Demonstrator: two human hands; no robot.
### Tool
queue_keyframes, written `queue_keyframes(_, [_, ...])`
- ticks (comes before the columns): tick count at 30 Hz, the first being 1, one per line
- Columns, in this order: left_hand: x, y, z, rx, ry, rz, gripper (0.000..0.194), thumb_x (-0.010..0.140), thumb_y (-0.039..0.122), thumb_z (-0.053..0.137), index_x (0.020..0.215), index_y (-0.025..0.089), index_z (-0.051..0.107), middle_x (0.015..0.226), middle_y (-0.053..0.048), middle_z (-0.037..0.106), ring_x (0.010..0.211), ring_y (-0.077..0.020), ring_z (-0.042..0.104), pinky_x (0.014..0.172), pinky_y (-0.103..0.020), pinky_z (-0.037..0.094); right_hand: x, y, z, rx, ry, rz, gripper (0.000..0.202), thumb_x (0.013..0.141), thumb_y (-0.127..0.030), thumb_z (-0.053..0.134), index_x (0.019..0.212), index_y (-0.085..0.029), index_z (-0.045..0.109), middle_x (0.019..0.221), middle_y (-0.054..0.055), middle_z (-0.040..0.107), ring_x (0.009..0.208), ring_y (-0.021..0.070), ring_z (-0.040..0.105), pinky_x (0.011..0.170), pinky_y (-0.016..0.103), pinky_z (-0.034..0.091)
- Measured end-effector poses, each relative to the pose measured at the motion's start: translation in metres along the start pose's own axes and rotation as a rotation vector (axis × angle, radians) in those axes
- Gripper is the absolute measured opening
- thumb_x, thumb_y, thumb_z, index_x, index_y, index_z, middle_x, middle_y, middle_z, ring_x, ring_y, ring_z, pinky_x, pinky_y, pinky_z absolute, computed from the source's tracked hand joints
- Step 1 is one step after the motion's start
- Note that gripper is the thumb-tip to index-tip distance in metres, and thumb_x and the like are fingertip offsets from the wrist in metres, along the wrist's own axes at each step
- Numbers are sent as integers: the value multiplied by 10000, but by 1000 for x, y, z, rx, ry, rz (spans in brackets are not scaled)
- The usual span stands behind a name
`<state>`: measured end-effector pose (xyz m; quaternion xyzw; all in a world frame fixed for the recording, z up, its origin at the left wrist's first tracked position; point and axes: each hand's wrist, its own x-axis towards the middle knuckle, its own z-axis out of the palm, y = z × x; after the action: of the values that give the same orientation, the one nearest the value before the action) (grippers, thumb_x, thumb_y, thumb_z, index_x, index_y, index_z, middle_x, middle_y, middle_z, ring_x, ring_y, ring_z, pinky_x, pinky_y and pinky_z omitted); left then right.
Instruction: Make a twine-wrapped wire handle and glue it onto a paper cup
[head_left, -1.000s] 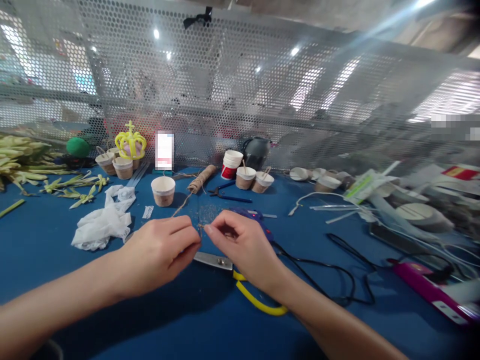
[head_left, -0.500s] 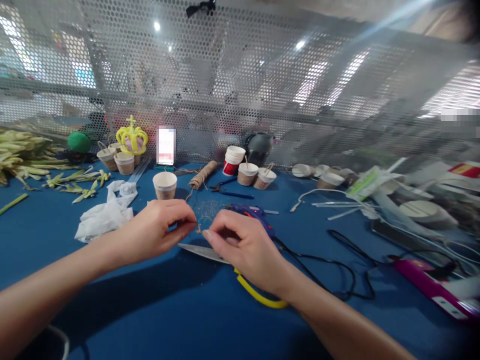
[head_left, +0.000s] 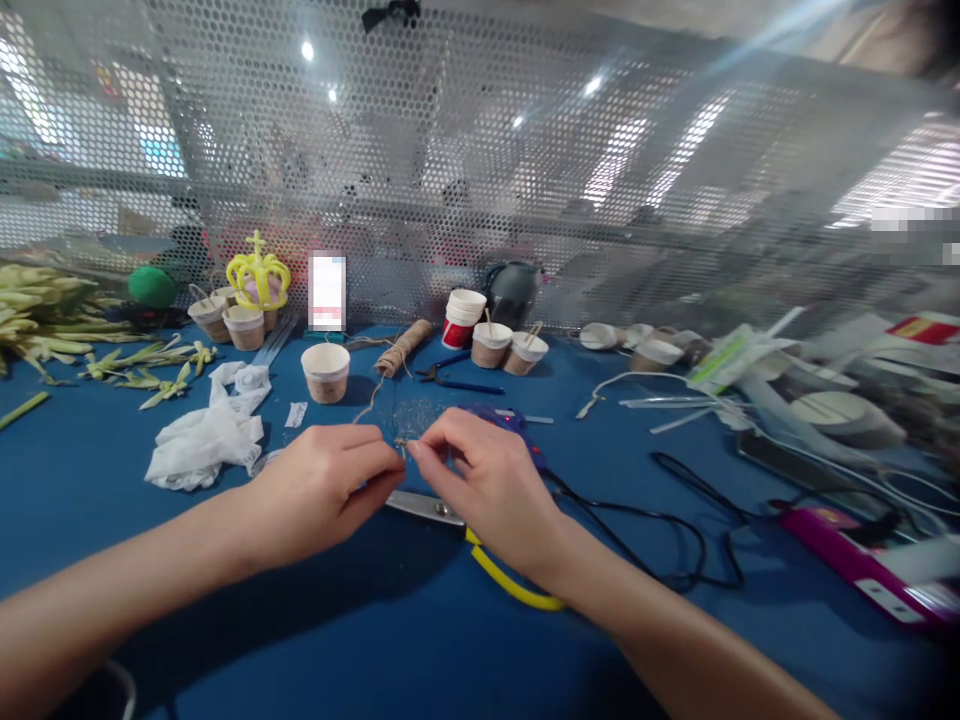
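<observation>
In the middle of the head view, my left hand (head_left: 326, 490) and my right hand (head_left: 491, 490) face each other, their fingertips pinched close together. Between them shows a small knotted bit of brown twine (head_left: 403, 446), gripped from both sides. A strand runs back past my left knuckles towards the twine roll (head_left: 403, 348). Scissors (head_left: 427, 507) with yellow handles lie beneath my hands, partly covered by the right one. Behind my right hand is a blue glue gun (head_left: 517, 428), partly hidden. A paper cup (head_left: 326, 374) wrapped in brown twine stands beyond my left hand.
Pliers (head_left: 465, 385) and more wrapped cups (head_left: 491, 346) stand farther back. White crumpled cloth (head_left: 206, 440) lies left, near a yellow crown (head_left: 259, 275). A black cable (head_left: 637, 515) leads right, towards a purple power strip (head_left: 855, 560). A perforated metal screen (head_left: 450, 150) closes the back.
My left hand has shifted slightly right and down, and the fingertips of both hands are closer together around the twine. The view has moved slightly; the scissors' blades are more covered.
</observation>
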<state>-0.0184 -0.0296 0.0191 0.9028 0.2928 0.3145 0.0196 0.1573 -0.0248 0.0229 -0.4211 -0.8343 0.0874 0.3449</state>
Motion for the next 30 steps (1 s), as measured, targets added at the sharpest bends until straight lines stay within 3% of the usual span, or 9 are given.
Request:
queue_keyframes(5, [3,-1,-11,58,31,-9,152,804,147,455,717,125,578,635,-18,553,578,-95,499,538,-185,385,-1,-1,-2,-41,-80,-116,169,798,-150,462,631,-155,490,621,1,500,579,97,440,538,219,325])
queue_keyframes(9, [7,-7,-18,-42,11,-80,122,791,139,478,726,127,580,644,-11,561,571,-79,486,531,-166,371,-1,-3,-4,29,-102,-176,165,801,-177,477,639,-155,496,611,-4,495,568,90,435,540,215,332])
queue_keyframes(17, [8,-9,-15,-206,-148,-241,159,791,191,472,697,124,582,582,12,525,515,-66,425,480,-163,332,-1,-3,-7,228,-73,-52,164,793,-194,503,634,-154,508,597,-21,482,547,73,430,505,193,339])
queue_keyframes(23, [7,-4,-13,-205,-139,-180,169,796,161,454,666,127,556,573,14,511,530,-68,428,506,-163,343,1,-2,-6,216,-25,51,183,793,-210,508,620,-150,510,586,-22,481,528,70,412,470,188,323])
queue_keyframes(30, [5,2,-15,-104,-118,-101,179,804,131,421,691,130,560,621,-7,539,555,-76,452,524,-167,359,1,-2,-4,140,-34,66,193,792,-225,507,611,-158,509,582,-22,488,534,80,424,501,207,330])
